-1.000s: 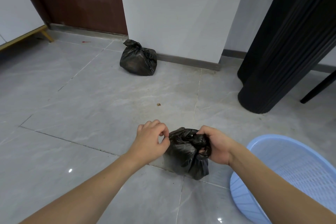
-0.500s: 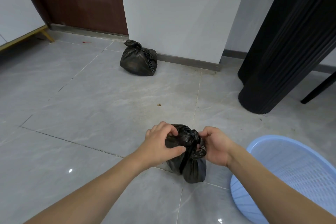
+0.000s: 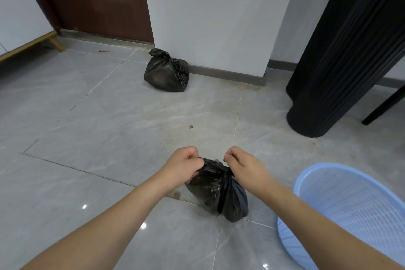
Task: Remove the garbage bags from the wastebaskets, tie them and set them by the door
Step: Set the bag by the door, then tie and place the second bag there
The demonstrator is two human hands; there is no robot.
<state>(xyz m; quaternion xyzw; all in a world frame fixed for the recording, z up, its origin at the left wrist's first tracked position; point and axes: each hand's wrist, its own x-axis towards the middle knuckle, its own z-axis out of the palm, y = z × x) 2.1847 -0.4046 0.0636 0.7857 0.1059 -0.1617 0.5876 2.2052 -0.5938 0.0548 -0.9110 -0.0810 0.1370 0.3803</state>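
A small black garbage bag (image 3: 219, 193) rests on the grey tile floor just in front of me. My left hand (image 3: 183, 165) pinches the bag's top on its left side, and my right hand (image 3: 243, 165) pinches the top on its right side, fists closed. A second black garbage bag (image 3: 167, 71), tied at the top, sits on the floor against the white wall, next to the brown door (image 3: 98, 0). A light blue wastebasket (image 3: 341, 215) lies on its side at the lower right with nothing visible inside it.
A black ribbed pillar (image 3: 335, 57) stands at the right, with a thin black furniture leg (image 3: 385, 103) beside it. A wooden furniture leg (image 3: 54, 42) shows at the far left. A small crumb (image 3: 191, 126) lies on the floor between the two bags.
Both hands went from cupping the bag's top to pinching its two ends, drawn a little apart. The bag looks more bunched at the top.
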